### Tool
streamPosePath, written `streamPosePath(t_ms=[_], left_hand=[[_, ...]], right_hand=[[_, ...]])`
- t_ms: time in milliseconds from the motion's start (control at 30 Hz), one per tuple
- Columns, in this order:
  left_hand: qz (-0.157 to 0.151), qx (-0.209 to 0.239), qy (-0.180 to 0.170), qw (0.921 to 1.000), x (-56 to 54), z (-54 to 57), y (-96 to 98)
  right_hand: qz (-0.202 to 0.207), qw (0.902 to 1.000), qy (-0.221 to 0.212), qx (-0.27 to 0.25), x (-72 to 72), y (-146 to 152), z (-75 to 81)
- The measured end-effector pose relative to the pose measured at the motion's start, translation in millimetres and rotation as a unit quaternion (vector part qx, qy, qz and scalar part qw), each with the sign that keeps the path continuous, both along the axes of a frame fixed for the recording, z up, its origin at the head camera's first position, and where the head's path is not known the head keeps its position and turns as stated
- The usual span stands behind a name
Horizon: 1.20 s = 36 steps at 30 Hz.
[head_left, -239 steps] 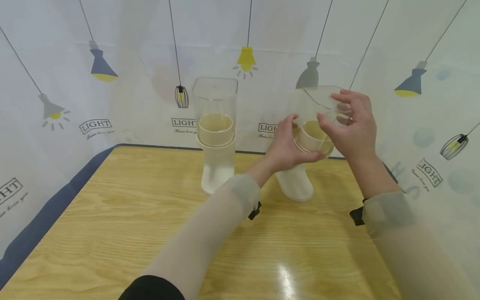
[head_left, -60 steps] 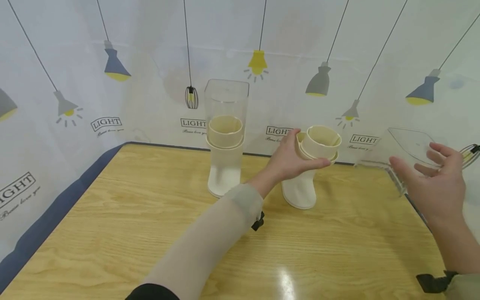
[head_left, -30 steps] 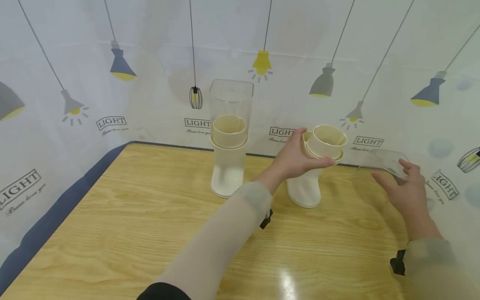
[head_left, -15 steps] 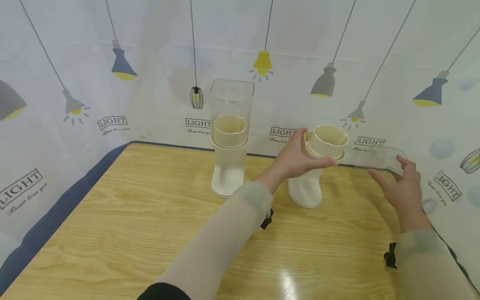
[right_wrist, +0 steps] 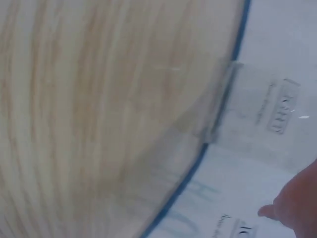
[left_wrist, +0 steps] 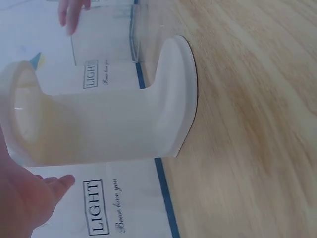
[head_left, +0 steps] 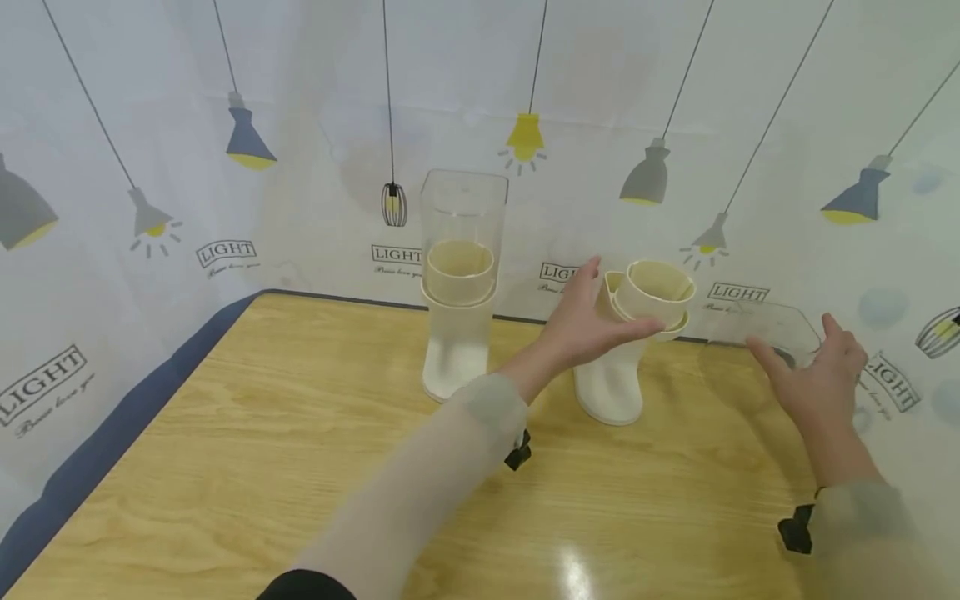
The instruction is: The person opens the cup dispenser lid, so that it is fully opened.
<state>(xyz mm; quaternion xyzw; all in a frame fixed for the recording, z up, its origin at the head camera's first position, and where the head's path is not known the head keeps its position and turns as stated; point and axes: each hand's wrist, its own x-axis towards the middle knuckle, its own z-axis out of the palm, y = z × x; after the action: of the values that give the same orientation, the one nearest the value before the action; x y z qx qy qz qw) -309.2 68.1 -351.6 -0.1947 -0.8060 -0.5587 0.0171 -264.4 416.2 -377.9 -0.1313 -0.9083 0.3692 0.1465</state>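
Note:
My left hand (head_left: 592, 325) spreads its fingers and thumb around the top of the right cream-coloured stand (head_left: 611, 387), which looks like a dispenser base. The thumb crosses in front of its ring-shaped collar (head_left: 660, 287); in the left wrist view the fingers (left_wrist: 59, 186) lie straight beside it. Upright on the table's back right stands a clear plastic container (right_wrist: 257, 114), faint in the head view. My right hand (head_left: 821, 379) is beside this container, thumb and fingers parted, nothing gripped.
A matching stand (head_left: 457, 350) on the left carries a clear container (head_left: 465, 200) on top. The wooden table (head_left: 360, 500) ends at a blue-edged cloth backdrop (head_left: 322, 208) printed with lamps.
The clear container came off the right stand and was set at the back right. Just now my left hand loosened from the collar, and my right hand parted from the container.

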Motion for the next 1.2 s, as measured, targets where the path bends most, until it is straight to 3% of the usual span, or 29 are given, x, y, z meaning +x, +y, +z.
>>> streamPosePath(t_ms=[100, 233, 400, 567, 767, 933, 1000, 1200], left_hand=[[-0.017, 0.01, 0.013, 0.9997, 11.9, 2.3, -15.8], [-0.074, 0.03, 0.023, 0.9965, 31.0, 4.6, -40.1], [-0.125, 0.039, 0.045, 0.9903, 55.6, 2.3, -69.1], [-0.14, 0.014, 0.057, 0.9884, 77.6, -0.8, -98.0], [-0.141, -0.004, 0.071, 0.9875, 95.0, -4.9, -126.5], [-0.141, 0.0, 0.092, 0.9858, 104.6, -5.9, -146.5], [-0.139, 0.004, 0.1, 0.9852, 108.0, -6.9, -154.6], [-0.131, -0.002, 0.122, 0.9839, 117.1, -10.3, -177.6]], right_hand=[[-0.013, 0.9984, 0.055, -0.011, 12.7, -12, 16.1], [-0.036, 0.9911, 0.125, -0.029, 30.0, -37, 38.0], [-0.026, 0.9864, 0.157, -0.041, 55.6, -72, 46.9], [0.054, 0.9783, 0.198, -0.03, 77.7, -103, 43.9], [0.164, 0.9489, 0.269, -0.027, 96.6, -135, 45.7], [0.24, 0.9166, 0.32, 0.0, 100.8, -160, 48.0], [0.261, 0.9082, 0.327, 0.009, 101.3, -170, 49.1], [0.302, 0.8943, 0.33, 0.01, 101.1, -198, 51.7]])
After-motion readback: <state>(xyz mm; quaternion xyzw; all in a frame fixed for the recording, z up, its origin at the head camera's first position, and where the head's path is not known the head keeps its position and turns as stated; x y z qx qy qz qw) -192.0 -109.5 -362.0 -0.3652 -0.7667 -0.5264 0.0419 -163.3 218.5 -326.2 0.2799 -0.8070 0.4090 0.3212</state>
